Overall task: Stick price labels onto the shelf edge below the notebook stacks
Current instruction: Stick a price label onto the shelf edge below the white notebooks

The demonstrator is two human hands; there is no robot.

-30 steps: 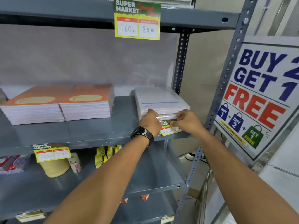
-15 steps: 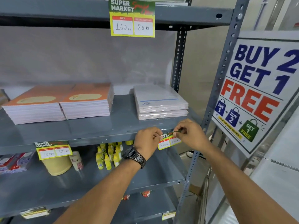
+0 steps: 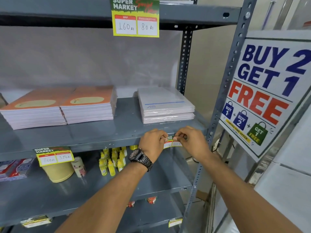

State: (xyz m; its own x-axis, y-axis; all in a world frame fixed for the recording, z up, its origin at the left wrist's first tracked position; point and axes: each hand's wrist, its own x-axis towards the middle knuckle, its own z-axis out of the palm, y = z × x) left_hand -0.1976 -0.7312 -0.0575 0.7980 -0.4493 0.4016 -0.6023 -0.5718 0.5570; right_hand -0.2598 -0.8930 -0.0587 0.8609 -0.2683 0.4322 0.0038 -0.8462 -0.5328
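A green and yellow price label (image 3: 172, 142) lies against the grey shelf edge (image 3: 101, 145), below the white notebook stack (image 3: 165, 105). My left hand (image 3: 152, 143), with a dark wristwatch, pinches the label's left end. My right hand (image 3: 193, 142) pinches its upper right part. Both hands cover much of the label. Two orange notebook stacks (image 3: 58, 106) lie further left on the same shelf. A second price label (image 3: 54, 156) hangs from the shelf edge below them.
A larger price label (image 3: 135, 18) hangs from the shelf above. Yellow bottles (image 3: 111, 161), a beige tub (image 3: 58, 171) and boxes sit on the lower shelf. A "Buy 2 Get 1 Free" poster (image 3: 267, 91) stands right of the perforated upright (image 3: 230, 78).
Both hands came down from the front of the white notebook stack to the shelf edge, carrying the label with them. It now sits against the edge.
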